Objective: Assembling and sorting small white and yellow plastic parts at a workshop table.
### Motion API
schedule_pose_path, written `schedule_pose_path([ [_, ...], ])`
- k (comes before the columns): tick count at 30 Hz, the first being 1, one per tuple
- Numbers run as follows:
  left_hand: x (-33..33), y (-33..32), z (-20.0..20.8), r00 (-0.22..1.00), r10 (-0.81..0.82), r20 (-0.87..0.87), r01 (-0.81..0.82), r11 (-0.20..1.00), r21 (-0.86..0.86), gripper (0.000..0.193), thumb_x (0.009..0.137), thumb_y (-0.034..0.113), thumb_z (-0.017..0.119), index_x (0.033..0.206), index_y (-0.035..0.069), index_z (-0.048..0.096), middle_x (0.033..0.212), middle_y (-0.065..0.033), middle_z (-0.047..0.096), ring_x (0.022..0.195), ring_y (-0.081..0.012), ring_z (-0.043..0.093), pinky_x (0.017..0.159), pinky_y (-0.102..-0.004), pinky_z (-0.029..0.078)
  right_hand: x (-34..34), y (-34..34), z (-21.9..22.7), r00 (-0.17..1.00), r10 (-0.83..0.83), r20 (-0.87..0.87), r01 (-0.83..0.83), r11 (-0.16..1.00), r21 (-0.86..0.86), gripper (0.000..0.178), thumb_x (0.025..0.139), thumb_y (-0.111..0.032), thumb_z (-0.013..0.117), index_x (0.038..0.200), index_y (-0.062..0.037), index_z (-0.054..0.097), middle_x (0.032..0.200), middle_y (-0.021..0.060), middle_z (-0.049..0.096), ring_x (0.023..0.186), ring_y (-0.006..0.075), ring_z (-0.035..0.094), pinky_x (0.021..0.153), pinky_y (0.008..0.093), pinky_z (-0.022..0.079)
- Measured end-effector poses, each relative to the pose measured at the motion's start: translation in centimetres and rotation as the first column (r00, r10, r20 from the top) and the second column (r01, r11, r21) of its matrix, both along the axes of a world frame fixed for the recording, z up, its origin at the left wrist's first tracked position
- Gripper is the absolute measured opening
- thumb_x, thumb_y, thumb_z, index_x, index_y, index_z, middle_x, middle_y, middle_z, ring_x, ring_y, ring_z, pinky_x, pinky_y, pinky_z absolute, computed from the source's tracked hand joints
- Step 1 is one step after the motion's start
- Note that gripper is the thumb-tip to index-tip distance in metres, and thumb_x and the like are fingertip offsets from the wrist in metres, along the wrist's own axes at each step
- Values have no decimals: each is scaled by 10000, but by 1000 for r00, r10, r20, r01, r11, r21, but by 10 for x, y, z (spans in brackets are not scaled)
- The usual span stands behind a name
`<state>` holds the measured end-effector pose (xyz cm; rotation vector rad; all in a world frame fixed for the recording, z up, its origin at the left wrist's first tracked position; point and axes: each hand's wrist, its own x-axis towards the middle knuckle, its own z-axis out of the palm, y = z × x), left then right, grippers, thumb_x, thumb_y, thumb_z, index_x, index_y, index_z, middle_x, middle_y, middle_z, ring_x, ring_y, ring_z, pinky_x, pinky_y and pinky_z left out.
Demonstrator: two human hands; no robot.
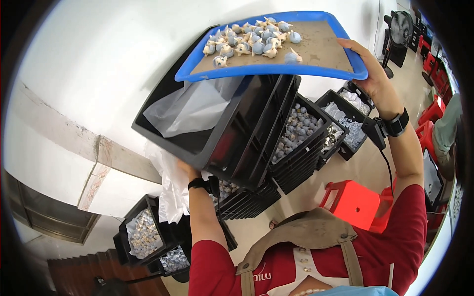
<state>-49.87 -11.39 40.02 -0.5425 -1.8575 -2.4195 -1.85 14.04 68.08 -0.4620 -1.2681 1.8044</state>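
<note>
My right hand (371, 74) grips the right end of a shallow blue tray (271, 73), thumb over the rim. On the tray's brown, stained bottom lie several small figure heads (256, 42) in pale blue and cream, mostly gathered on the left half. Below it a black plastic crate (205, 155) sits tilted at the top of a stack, with a translucent plastic sheet (190, 111) inside. My left hand (185, 169) is at the crate's near lower corner, next to a hanging white plastic bag (174, 190); its fingers are hidden.
More black crates with small blue-grey parts (298, 128) stand to the right. Others at lower left hold cream and blue pieces (144, 234). A red stool (350, 202) is near my right side. A white wall (98, 74) rises behind; a fan (399, 29) stands far right.
</note>
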Motion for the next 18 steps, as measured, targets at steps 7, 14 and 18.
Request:
schedule_pose_path([
  [7, -59, -17, -81, 998, -64, -24, 65, 998, 13, 221, 806, 146, 550, 812, -71, 588, 754, -74, 611, 634, -156, 546, 586, -262, 446, -6, -8, 13, 999, 17, -42, -17, 1000, 15, 221, 824, -212, 542, 991, -74, 586, 859, 10, 609, 701, 86, 578, 555, 200, 441],
  [14, -26, 47, 13, 999, -26, -39, 20, 988, -151, 222, 810, 143, 539, 788, -66, 608, 718, -73, 616, 614, -138, 536, 566, -252, 432, -20, -20, 12, 999, -39, -22, 39, 999, 4, 297, 751, -214, 628, 991, -49, 568, 914, 44, 604, 784, 139, 587, 688, 257, 483],
  [18, -73, 60, -5, 997, 64, -33, -70, 968, -242, 255, 821, 173, 535, 739, -55, 613, 670, -53, 614, 590, -112, 521, 549, -236, 414, -34, -30, 16, 1000, -14, -14, 15, 1000, 13, 374, 746, -228, 635, 1021, 7, 541, 938, 89, 596, 784, 158, 595, 704, 262, 493],
])
